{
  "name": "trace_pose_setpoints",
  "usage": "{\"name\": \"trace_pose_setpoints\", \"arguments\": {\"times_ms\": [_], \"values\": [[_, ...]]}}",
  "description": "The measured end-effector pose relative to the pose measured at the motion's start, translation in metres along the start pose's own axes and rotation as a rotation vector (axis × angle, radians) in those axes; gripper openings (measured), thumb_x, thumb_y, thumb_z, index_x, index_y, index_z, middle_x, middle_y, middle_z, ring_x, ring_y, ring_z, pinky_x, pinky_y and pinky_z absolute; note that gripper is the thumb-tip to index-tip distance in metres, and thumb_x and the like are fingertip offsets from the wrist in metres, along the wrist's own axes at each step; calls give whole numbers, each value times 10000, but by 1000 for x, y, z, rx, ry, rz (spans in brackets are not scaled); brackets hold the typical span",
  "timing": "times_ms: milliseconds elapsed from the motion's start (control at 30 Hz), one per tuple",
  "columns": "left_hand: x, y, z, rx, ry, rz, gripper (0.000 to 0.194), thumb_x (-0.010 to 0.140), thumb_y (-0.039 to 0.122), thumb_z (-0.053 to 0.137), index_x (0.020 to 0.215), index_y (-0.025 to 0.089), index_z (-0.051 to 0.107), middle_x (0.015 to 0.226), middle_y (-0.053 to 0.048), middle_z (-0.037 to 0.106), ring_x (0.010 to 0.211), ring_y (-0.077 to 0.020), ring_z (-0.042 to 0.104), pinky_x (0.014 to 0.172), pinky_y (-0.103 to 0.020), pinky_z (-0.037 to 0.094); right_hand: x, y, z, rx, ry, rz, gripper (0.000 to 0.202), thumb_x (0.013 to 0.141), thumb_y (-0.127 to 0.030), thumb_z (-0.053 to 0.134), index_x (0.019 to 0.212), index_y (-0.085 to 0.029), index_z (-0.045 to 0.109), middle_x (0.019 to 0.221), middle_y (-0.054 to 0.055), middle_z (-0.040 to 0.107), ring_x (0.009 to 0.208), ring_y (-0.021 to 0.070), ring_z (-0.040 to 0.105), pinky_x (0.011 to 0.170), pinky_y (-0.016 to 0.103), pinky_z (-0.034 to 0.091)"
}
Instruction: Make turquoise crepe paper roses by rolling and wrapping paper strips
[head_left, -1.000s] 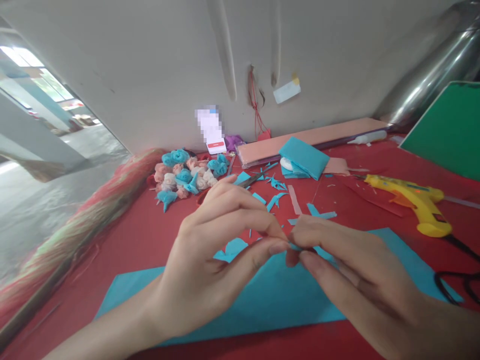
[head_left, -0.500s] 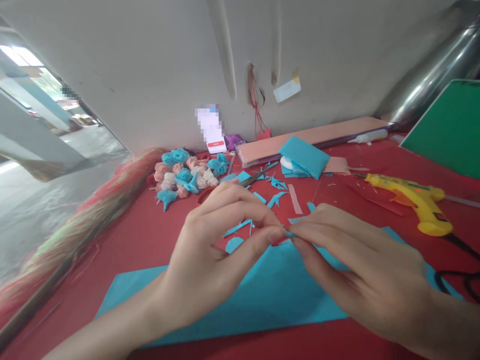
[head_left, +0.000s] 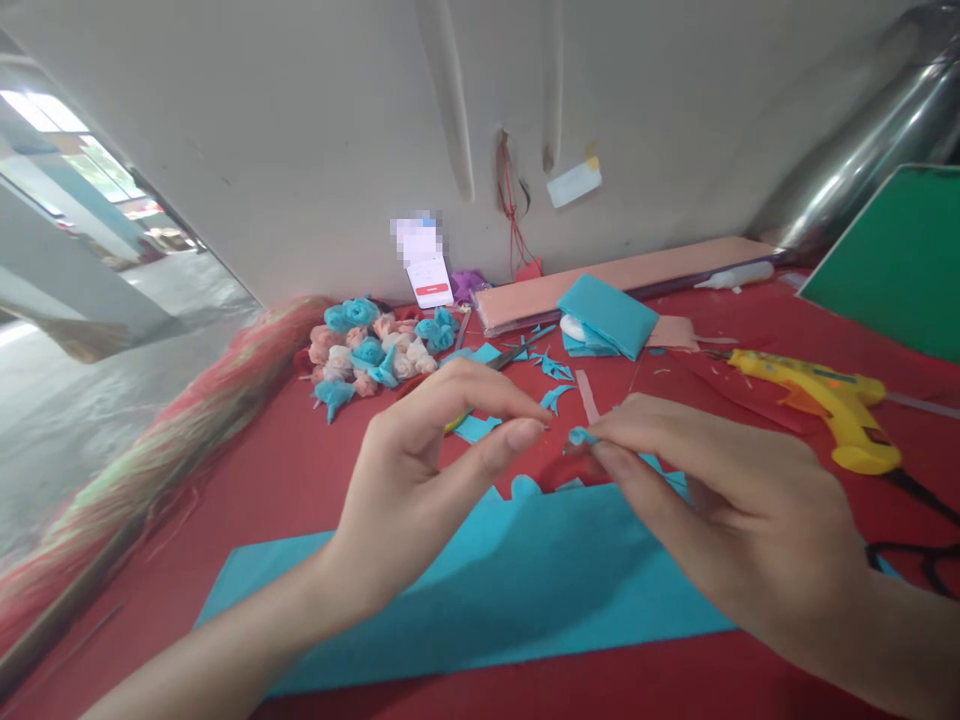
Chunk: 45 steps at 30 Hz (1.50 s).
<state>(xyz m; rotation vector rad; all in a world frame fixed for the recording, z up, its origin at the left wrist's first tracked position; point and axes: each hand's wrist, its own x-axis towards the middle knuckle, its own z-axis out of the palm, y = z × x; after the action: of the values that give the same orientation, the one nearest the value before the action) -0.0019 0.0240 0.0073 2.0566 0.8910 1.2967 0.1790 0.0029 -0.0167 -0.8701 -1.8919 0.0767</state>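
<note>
Between the thumb and fingers of my right hand [head_left: 720, 500] is pinched a small rolled piece of blue crepe paper [head_left: 580, 437], its curled end pointing left. My left hand [head_left: 442, 490] is a short way to the left of it, thumb and forefinger apart with nothing between them. Below both hands a wide blue paper sheet [head_left: 480, 610] lies flat on the red table cover [head_left: 285, 480]. Blue paper scraps [head_left: 555, 368] and scissors [head_left: 510, 355], partly hidden by my left hand, lie just beyond.
Blue, pink and white paper roses [head_left: 367, 350] are heaped at the back left. A yellow glue gun [head_left: 825, 400] lies at the right, near a green board [head_left: 900, 260]. Folded blue paper [head_left: 609, 315] and a phone [head_left: 427, 270] are at the back.
My left hand has let go of the rolled paper and its fingers have parted. My right hand keeps the roll, its curled end now showing.
</note>
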Motion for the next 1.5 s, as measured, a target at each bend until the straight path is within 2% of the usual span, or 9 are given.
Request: {"name": "trace_pose_setpoints", "arguments": {"times_ms": [133,333,467,600,733,933,1100,1333,1500], "values": [[-1,-1,0,9,-33,12,67,857,188,619,834,229,665,824,64,620,825,-38,579,795,-104,456,3,-1,-1,123,-68,128,162,888,-115,525,765,-213,565,662,-72,628,614,56,598,552,124,455],[1,1,-5,107,-54,21,84,853,162,607,844,224,662,863,53,643,857,-64,591,787,-140,461,4,-3,-2,228,-156,223,170,886,-136,510,747,-197,585,669,-60,637,612,65,609,565,147,467],[13,-6,-15,314,-231,6,102,829,144,592,841,199,677,844,4,686,833,-142,621,757,-249,485,9,1,-2,231,-182,239,176,892,-155,495,758,-180,606,680,-37,652,613,76,610,529,150,451],[17,-22,-27,539,-415,24,131,831,180,564,787,196,686,799,-13,700,758,-162,632,682,-272,496,11,9,-3,208,-440,250,238,912,-171,455,726,-178,605,658,-21,648,593,106,590,504,203,410],[-1,-39,-40,709,-569,43,198,853,186,525,794,229,709,788,-7,704,713,-155,638,639,-257,486,7,17,-2,180,-782,303,236,912,-184,460,703,-191,569,674,-21,634,628,119,577,537,221,391],[-52,-56,-55,823,-502,-8,191,868,203,516,933,191,695,892,-63,721,850,-228,644,746,-351,509,5,24,4,118,-1068,291,295,899,-193,445,604,-183,443,622,-22,538,667,140,535,587,248,367],[-75,-59,-56,870,-443,-57,199,883,245,523,993,221,687,919,-47,706,830,-218,633,771,-365,499,1,29,12,172,-1113,289,269,898,-174,437,644,-184,526,676,-3,609,750,159,551,635,260,386],[-79,-65,-54,857,-434,-39,161,885,222,539,972,219,675,945,-39,703,875,-207,614,838,-388,466,-5,35,18,204,-1105,282,268,895,-163,435,664,-185,568,697,12,635,747,164,571,645,269,393],[-85,-65,-51,871,-413,-6,175,887,208,533,998,227,667,938,-47,688,873,-215,606,941,-491,398,-4,34,17,200,-1121,288,275,900,-171,425,655,-185,550,698,10,633,746,167,557,661,286,394]]}}
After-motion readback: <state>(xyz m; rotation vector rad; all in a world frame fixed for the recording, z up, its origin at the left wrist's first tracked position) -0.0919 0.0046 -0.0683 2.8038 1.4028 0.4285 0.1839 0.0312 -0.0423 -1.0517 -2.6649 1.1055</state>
